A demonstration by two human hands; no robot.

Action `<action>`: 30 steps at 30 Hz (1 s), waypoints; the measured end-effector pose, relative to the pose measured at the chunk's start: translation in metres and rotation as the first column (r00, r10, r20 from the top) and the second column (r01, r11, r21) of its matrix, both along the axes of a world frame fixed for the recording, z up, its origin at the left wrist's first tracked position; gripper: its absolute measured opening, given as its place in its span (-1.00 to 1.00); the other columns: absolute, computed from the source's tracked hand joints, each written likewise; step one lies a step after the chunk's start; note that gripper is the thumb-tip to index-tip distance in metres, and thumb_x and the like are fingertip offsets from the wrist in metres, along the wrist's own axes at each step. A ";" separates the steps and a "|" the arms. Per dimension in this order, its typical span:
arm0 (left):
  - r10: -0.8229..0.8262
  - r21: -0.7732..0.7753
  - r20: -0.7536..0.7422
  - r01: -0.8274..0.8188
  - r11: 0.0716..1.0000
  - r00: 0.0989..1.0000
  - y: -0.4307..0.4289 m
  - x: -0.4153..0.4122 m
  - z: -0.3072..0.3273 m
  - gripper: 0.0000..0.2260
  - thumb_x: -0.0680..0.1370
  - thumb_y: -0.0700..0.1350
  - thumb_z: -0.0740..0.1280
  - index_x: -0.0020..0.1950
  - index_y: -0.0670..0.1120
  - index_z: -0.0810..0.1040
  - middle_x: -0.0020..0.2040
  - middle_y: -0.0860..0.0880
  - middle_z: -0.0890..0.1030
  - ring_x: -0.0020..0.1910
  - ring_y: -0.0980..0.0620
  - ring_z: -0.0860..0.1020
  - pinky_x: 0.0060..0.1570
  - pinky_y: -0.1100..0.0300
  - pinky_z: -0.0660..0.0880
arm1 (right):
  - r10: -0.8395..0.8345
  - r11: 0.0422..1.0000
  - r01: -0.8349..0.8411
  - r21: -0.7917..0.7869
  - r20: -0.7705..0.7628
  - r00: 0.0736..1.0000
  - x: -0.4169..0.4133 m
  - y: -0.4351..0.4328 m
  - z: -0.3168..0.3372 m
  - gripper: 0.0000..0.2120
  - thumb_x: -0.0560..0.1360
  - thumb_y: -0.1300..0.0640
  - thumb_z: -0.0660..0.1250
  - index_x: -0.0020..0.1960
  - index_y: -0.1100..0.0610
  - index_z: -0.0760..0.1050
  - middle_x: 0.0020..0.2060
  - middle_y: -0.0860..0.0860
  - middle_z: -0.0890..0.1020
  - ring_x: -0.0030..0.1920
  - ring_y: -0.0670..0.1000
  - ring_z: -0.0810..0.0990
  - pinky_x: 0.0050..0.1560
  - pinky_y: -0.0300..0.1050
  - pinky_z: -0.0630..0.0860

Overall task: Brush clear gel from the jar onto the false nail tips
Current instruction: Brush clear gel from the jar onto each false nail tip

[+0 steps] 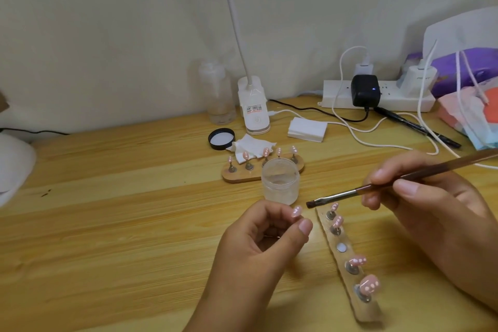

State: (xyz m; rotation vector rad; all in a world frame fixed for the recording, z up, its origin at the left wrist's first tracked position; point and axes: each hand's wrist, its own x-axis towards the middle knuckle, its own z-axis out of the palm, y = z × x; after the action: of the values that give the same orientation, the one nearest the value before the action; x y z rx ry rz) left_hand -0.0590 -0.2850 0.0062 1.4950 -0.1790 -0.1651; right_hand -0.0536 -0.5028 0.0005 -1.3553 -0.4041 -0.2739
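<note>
A pale pine-grain worktop (134, 224) runs under a plain cream wall. Near its middle stands the jar (280, 182), a small frosted plastic tub, open, with clear gel low inside. Its black lid (221, 138) lies behind it to the left, beside a crumpled tissue (250, 149).

Just in front of the jar, the left hand (264, 237) pinches one pink, white-dotted nail tip (296, 211) between thumb and fingertips. To the jar's right, the right hand (420, 197) grips a slim brown brush (336, 196) like a pen, its flat dark bristles hovering close to that tip.

More tips sit on pegs along a wooden strip (367, 311) in front and right of the jar, and on a curved wooden stand (237, 176) touching or just behind it.

The tips look feather-light, thin, glossy and easily flicked away, so they are best held from beneath or by the peg, off the painted face. The jar would likely slide or tip under a firm dab.
</note>
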 end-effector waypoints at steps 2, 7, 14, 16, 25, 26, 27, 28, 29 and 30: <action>0.004 -0.001 0.004 -0.004 1.000 1.000 0.000 0.000 -0.001 -0.78 0.20 0.14 0.47 -0.23 0.10 0.64 -0.28 0.05 0.64 -0.25 0.17 0.59 -0.24 0.38 0.47 | 0.007 1.000 -0.007 -0.018 0.000 1.000 -0.001 0.001 0.000 -0.81 0.44 0.14 0.26 -0.07 0.07 0.64 -0.21 0.06 0.62 -0.18 0.03 0.60 -0.08 -0.19 0.55; 0.001 0.012 0.004 -0.001 1.000 1.000 0.001 0.000 -0.002 -0.79 0.21 0.14 0.48 -0.26 0.08 0.63 -0.28 0.03 0.65 -0.26 0.18 0.57 -0.26 0.38 0.45 | 0.003 0.999 -0.003 -0.052 -0.014 1.000 -0.002 0.002 0.000 -0.86 0.45 0.08 0.34 -0.06 0.06 0.64 -0.21 0.06 0.62 -0.17 0.04 0.61 -0.07 -0.18 0.55; -0.011 0.029 0.028 0.011 1.000 1.000 0.001 0.000 -0.003 -0.81 0.24 0.13 0.48 -0.25 0.08 0.63 -0.25 0.07 0.66 -0.25 0.20 0.57 -0.24 0.39 0.45 | -0.047 0.995 0.043 -0.085 -0.053 0.997 -0.003 0.006 0.005 -0.67 0.39 -0.20 0.47 -0.06 0.05 0.65 -0.20 0.03 0.64 -0.17 0.02 0.63 -0.09 -0.19 0.56; -0.012 0.035 0.026 0.011 0.999 1.000 0.001 0.000 -0.003 -0.80 0.24 0.13 0.48 -0.25 0.06 0.62 -0.25 0.07 0.66 -0.27 0.20 0.55 -0.25 0.39 0.45 | -0.056 0.993 0.051 -0.111 -0.051 0.997 -0.003 0.007 0.005 -0.67 0.39 -0.21 0.46 -0.06 0.04 0.65 -0.20 0.03 0.65 -0.16 0.02 0.64 -0.09 -0.19 0.56; -0.024 0.044 0.058 0.022 0.999 0.998 0.001 0.000 -0.002 -0.89 0.30 0.07 0.47 -0.20 0.14 0.66 -0.18 0.08 0.67 -0.26 0.25 0.55 -0.24 0.42 0.47 | -0.076 0.995 0.084 0.049 -0.157 0.985 0.001 0.004 0.006 -0.85 0.48 0.11 0.32 -0.16 0.04 0.68 -0.37 0.05 0.62 -0.29 -0.03 0.63 -0.19 -0.25 0.57; -0.026 0.042 0.060 0.023 0.999 0.998 0.001 0.000 -0.002 -0.90 0.31 0.06 0.47 -0.20 0.14 0.66 -0.18 0.09 0.67 -0.26 0.25 0.55 -0.24 0.42 0.47 | -0.058 0.996 0.069 0.062 -0.163 0.985 0.001 0.005 0.008 -0.89 0.47 0.04 0.40 -0.16 0.03 0.68 -0.38 0.05 0.62 -0.30 -0.04 0.63 -0.19 -0.26 0.57; -0.029 0.042 0.063 0.026 0.999 0.998 0.001 0.000 -0.002 -0.90 0.31 0.07 0.46 -0.20 0.14 0.66 -0.18 0.09 0.67 -0.26 0.24 0.54 -0.23 0.42 0.47 | -0.042 0.996 0.055 0.072 -0.166 0.985 0.001 0.006 0.009 -0.83 0.41 -0.07 0.48 -0.15 0.04 0.67 -0.37 0.05 0.62 -0.30 -0.04 0.63 -0.19 -0.26 0.57; -0.034 0.041 0.067 0.031 0.999 0.997 0.001 -0.001 -0.002 -0.88 0.30 0.09 0.45 -0.19 0.14 0.66 -0.18 0.09 0.67 -0.25 0.23 0.54 -0.23 0.42 0.47 | -0.021 0.997 0.034 0.071 -0.174 0.984 0.000 0.007 0.010 -0.72 0.34 -0.16 0.53 -0.13 0.04 0.67 -0.37 0.05 0.62 -0.29 -0.04 0.63 -0.19 -0.26 0.57; -0.039 0.042 0.072 0.036 0.998 0.997 0.001 -0.001 -0.001 -0.86 0.29 0.10 0.44 -0.19 0.14 0.66 -0.17 0.09 0.67 -0.25 0.22 0.53 -0.22 0.41 0.47 | -0.010 0.997 0.023 0.072 -0.179 0.984 0.000 0.007 0.010 -0.66 0.30 -0.20 0.54 -0.13 0.04 0.67 -0.36 0.05 0.62 -0.29 -0.04 0.63 -0.19 -0.26 0.57; -0.043 0.042 0.076 0.040 0.998 0.996 0.001 -0.001 -0.001 -0.85 0.30 0.11 0.43 -0.18 0.14 0.66 -0.17 0.09 0.67 -0.24 0.21 0.53 -0.21 0.40 0.46 | -0.020 0.997 0.033 0.071 -0.181 0.983 0.000 0.007 0.010 -0.64 0.29 -0.22 0.54 -0.12 0.04 0.67 -0.36 0.06 0.63 -0.29 -0.04 0.63 -0.20 -0.26 0.57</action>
State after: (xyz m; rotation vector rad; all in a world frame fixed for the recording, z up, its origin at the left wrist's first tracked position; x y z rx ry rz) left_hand -0.0601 -0.2836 0.0049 1.5393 -0.2702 -0.1459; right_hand -0.0541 -0.4955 0.0108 -1.3017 -0.2226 -0.1848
